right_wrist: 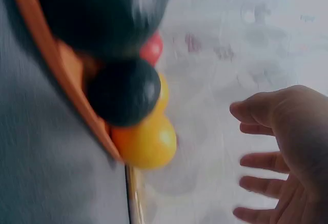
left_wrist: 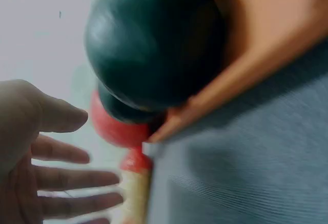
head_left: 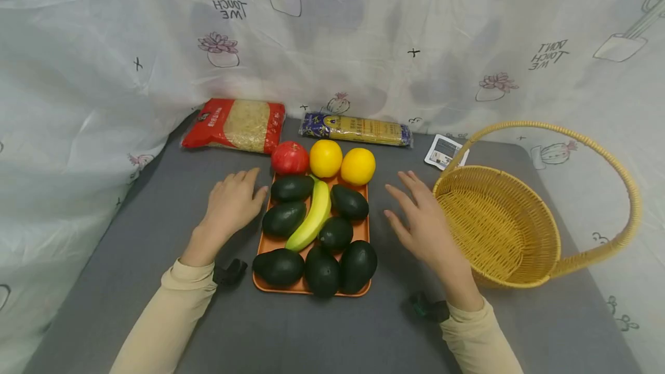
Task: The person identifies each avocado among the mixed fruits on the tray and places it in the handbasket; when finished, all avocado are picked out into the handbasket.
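An orange tray [head_left: 275, 242] bears several dark green avocados [head_left: 283, 219] and a yellow banana [head_left: 312, 221] lying slantwise among them. At its far end sit a red pomegranate-like fruit [head_left: 290, 158] and two yellow-orange round fruits [head_left: 325, 159]. My left hand [head_left: 234, 204] hovers just left of the tray, fingers extended and holding nothing. On the other side, my right hand [head_left: 423, 221] is held between the tray and a wicker basket [head_left: 499, 229], its fingers spread and touching nothing. Both wrist views show avocados at the tray's edge, somewhat blurred.
A red bag of pale grains or noodles [head_left: 241, 124] lies at the back left. Beside it is a blue-and-yellow packet of what looks like pasta [head_left: 358, 128]. A small white device with a screen [head_left: 445, 152] lies behind the basket, whose tall handle [head_left: 631, 195] arches up at the right.
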